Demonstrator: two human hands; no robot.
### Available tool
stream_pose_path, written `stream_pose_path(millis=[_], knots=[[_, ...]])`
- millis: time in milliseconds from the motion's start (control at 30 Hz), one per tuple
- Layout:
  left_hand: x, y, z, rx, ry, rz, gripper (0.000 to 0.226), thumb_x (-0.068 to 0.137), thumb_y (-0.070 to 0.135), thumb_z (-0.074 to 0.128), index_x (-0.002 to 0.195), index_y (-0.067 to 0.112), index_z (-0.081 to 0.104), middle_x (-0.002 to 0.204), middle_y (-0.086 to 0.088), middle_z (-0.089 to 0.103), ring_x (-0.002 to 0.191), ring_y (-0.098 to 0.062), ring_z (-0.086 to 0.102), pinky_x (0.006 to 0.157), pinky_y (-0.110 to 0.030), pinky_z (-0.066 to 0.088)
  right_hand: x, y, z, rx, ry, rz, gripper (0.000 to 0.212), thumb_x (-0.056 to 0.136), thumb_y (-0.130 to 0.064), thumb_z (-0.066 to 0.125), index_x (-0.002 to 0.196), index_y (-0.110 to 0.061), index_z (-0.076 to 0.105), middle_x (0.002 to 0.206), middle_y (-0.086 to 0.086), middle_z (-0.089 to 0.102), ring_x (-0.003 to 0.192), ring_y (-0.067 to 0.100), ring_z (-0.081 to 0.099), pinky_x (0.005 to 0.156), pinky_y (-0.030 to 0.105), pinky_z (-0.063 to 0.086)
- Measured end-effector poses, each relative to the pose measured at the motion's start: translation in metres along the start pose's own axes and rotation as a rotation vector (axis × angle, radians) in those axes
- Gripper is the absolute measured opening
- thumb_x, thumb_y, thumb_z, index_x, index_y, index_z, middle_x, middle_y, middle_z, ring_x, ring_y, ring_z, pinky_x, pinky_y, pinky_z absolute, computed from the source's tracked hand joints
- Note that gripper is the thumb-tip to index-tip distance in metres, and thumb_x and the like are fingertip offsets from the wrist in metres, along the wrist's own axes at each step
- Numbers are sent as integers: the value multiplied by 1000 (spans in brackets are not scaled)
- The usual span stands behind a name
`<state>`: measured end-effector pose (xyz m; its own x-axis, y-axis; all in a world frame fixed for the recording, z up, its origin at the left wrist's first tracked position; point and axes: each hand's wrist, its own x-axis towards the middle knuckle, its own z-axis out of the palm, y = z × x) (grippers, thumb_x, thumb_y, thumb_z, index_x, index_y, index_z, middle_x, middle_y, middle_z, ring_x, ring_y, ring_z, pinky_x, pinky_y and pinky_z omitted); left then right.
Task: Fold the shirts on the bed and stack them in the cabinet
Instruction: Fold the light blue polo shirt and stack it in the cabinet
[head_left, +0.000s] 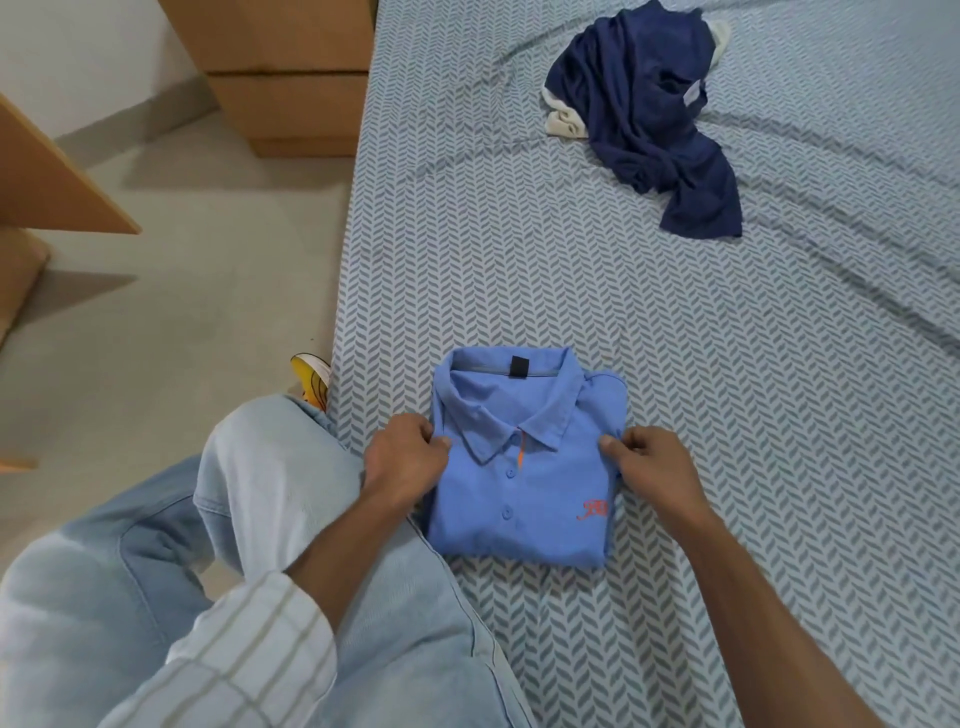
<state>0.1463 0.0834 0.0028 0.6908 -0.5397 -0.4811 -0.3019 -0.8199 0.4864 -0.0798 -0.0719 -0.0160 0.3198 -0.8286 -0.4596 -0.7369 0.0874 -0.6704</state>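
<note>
The polo (524, 467) lies folded into a neat rectangle, collar up and buttons showing, near the front edge of the bed (675, 322). The left hand (405, 460) pinches its left edge just below the collar, fingers curled onto the cloth; the right hand (652, 462) grips the right edge the same way, so the fold is held from both sides. It looks ready to be lifted and carried off. The main risk, I judge, is the lift itself: with only the upper edges pinched, the lower half may sag and the tucked sleeves slip out, undoing the fold; sliding the fingers underneath would guard against that. Farther up the bed a navy shirt (654, 119) lies crumpled over a white garment (563, 122), both still unfolded, well apart from the polo. To the left stands a wooden cabinet (280, 73) on the floor (171, 291), and a yellow shoe (311, 382) pokes out beside the person's knee (270, 467).
</note>
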Motion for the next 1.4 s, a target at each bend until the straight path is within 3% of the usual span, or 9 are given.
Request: stream_pose_path(millis=[100, 267, 400, 533, 900, 1000, 1067, 1233, 1400], knots=[[5, 2, -6, -40, 52, -72, 31, 88, 8, 54, 60, 10, 41, 58, -8, 42, 52, -21, 41, 47, -32, 29, 2, -7, 1, -115, 45, 17, 46, 94, -21, 61, 57, -13, 35, 45, 0, 32, 42, 15, 29, 49, 29, 23], [0, 3, 1, -23, 89, -6, 20, 90, 12, 56, 108, 11, 46, 88, -13, 58, 87, -37, 60, 63, -35, 38, 0, -12, 1, -151, 98, 62, 28, 90, -37, 66, 81, -15, 52, 72, 1, 60, 67, 20, 58, 57, 32, 38], [5, 2, 3, -4, 223, 207, 8, 90, 13, 57, 85, 13, 51, 80, -7, 57, 73, -27, 57, 63, -37, 44, 1, -19, 4, -94, 65, 45, 32, 90, -39, 67, 77, -23, 42, 71, -3, 50, 63, 16, 50, 54, 30, 35], [13, 0, 3, -99, 152, 135, 52, 86, 17, 65, 42, 17, 36, 41, 1, 38, 41, -14, 38, 50, -27, 35, -4, -22, 6, -68, 63, 50, 26, 91, -35, 67, 87, -16, 49, 82, 2, 57, 71, 17, 55, 54, 30, 36], [22, -4, 3, -468, 87, -57, 23, 81, 13, 59, 60, 14, 48, 55, -8, 45, 52, -18, 41, 52, -32, 37, 1, -23, 5, -68, 89, 124, 13, 90, -22, 60, 93, -11, 54, 83, 8, 60, 69, 23, 56, 63, 35, 45], [25, -2, 6, -443, 66, -46, 26, 83, 21, 65, 63, 6, 58, 58, -13, 57, 54, -20, 50, 50, -37, 46, -2, -38, 9, -239, 314, -55, 47, 83, -15, 63, 128, -8, 52, 118, 14, 58, 103, 30, 58, 80, 39, 47], [27, -3, 6, -461, 63, -33, 24, 84, 22, 69, 72, 1, 67, 70, -16, 68, 61, -21, 60, 58, -43, 56, -3, -66, 19, -273, 436, -301, 39, 85, -20, 63, 124, -11, 61, 121, 11, 59, 112, 31, 54, 89, 43, 47], [26, -8, 6, -530, 52, 8, 12, 84, 14, 72, 73, 13, 71, 68, -5, 68, 64, -19, 62, 65, -42, 56, 15, -145, 75, -249, -193, -322, 43, 88, -53, 64, 67, -17, 54, 57, 0, 47, 53, 18, 44, 53, 31, 40], [27, -9, 4, -557, 60, -63, 12, 79, 18, 71, 70, 17, 62, 69, -7, 69, 64, -25, 64, 62, -44, 57, 46, -164, 99, -47, -327, -46, 42, 86, -6, 60, 57, -16, 32, 54, 7, 23, 51, 20, 23, 52, 33, 25]])
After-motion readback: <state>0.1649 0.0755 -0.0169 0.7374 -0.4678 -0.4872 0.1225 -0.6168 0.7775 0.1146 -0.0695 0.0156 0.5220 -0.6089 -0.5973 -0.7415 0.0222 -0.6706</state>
